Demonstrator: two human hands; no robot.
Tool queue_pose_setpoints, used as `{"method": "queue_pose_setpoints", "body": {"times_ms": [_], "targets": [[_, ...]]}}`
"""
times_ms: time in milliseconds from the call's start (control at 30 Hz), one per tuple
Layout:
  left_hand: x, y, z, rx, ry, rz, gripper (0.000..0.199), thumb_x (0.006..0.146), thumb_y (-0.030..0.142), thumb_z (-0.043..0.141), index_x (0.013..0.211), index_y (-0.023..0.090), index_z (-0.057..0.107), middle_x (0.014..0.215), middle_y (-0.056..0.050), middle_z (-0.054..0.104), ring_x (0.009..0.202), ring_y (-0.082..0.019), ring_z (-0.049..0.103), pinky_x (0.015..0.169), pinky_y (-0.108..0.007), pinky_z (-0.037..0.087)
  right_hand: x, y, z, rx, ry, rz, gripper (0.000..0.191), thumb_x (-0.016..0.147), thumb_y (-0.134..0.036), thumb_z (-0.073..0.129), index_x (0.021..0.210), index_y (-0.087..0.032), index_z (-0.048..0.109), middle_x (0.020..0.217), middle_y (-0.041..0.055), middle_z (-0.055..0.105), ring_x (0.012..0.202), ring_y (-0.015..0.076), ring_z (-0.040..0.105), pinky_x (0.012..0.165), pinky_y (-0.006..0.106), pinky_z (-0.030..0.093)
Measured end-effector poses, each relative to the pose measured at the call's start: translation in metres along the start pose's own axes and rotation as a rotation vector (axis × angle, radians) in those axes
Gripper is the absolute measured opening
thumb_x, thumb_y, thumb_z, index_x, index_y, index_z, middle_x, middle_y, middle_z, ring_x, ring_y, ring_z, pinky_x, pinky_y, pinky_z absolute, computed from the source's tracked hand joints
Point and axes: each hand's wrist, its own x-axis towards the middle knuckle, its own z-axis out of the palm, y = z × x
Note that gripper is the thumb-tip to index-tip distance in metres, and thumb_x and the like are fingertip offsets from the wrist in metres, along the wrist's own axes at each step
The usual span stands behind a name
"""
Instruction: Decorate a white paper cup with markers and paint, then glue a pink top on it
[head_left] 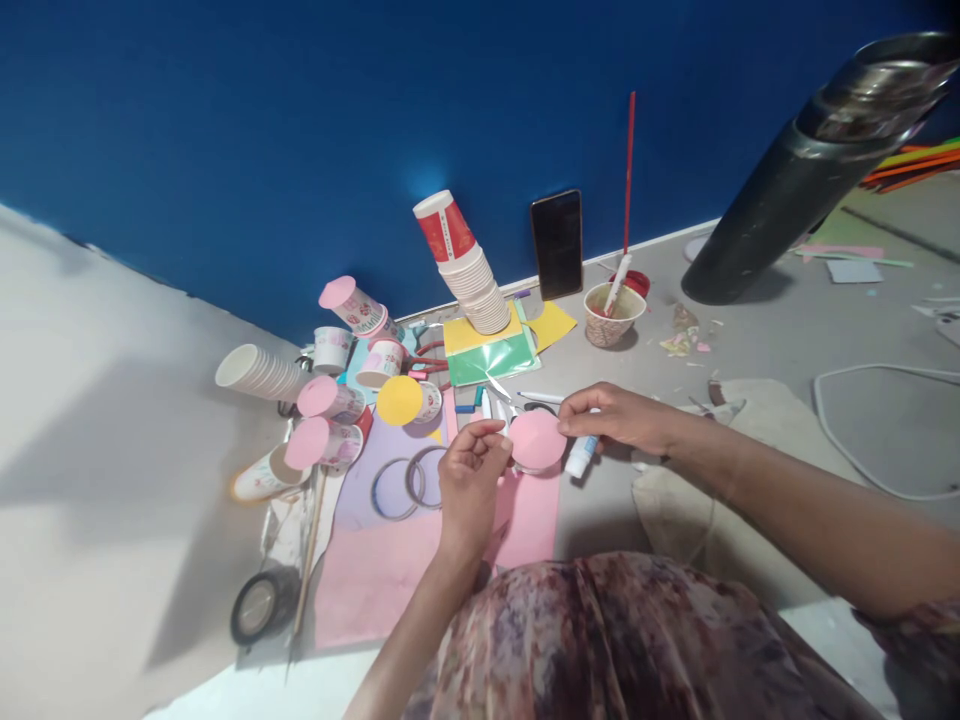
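Observation:
A pink paper circle (538, 441) lies between my two hands, over the pink paper sheet. A pale rim shows under its near edge; what it belongs to is mostly hidden. My left hand (474, 482) has its thumb and fingertips closed at the circle's left edge. At the opposite edge, my right hand (616, 416) pinches with thumb and forefinger. A white and blue glue tube (581, 457) lies just below the right fingers. Scissors and markers lie partly hidden beyond the circle.
Paper cups topped with pink circles (315, 443) and one with a yellow circle (399, 401) stand left. Tape rings (394, 489) lie on purple paper. Farther back are a cup stack (480, 290), a phone (557, 245), a small bowl (604, 328) and a tall dark flask (795, 190).

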Motion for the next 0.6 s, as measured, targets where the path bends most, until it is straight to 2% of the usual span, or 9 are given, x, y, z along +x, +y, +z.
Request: {"method": "queue_pose_setpoints", "body": {"times_ms": [167, 433, 600], "targets": [[0.003, -0.001, 0.002, -0.052, 0.014, -0.031, 0.034, 0.069, 0.033, 0.087, 0.092, 0.016, 0.070, 0.056, 0.008, 0.055, 0.055, -0.008, 0.049, 0.058, -0.020, 0.039, 0.004, 0.004, 0.000, 0.040, 0.013, -0.005, 0.038, 0.071, -0.050, 0.088, 0.073, -0.015, 0.075, 0.068, 0.0023, 0.067, 0.062, 0.0123, 0.056, 0.053, 0.024, 0.043], [0.005, -0.003, 0.001, -0.056, 0.007, -0.027, 0.032, 0.069, 0.033, 0.087, 0.092, 0.016, 0.070, 0.056, 0.008, 0.054, 0.054, -0.008, 0.047, 0.057, -0.020, 0.038, 0.011, 0.008, 0.002, 0.065, 0.015, 0.013, 0.043, 0.068, -0.053, 0.091, 0.067, -0.015, 0.070, 0.058, -0.0003, 0.062, 0.053, 0.0100, 0.052, 0.049, 0.023, 0.038], [0.004, -0.004, -0.003, -0.007, 0.016, 0.005, 0.031, 0.074, 0.036, 0.085, 0.094, 0.016, 0.072, 0.063, 0.006, 0.057, 0.057, -0.009, 0.051, 0.057, -0.021, 0.040, 0.012, 0.008, 0.005, 0.090, 0.019, 0.041, 0.046, 0.066, -0.055, 0.092, 0.068, -0.015, 0.068, 0.056, -0.0015, 0.060, 0.050, 0.0081, 0.050, 0.046, 0.021, 0.032]]}}
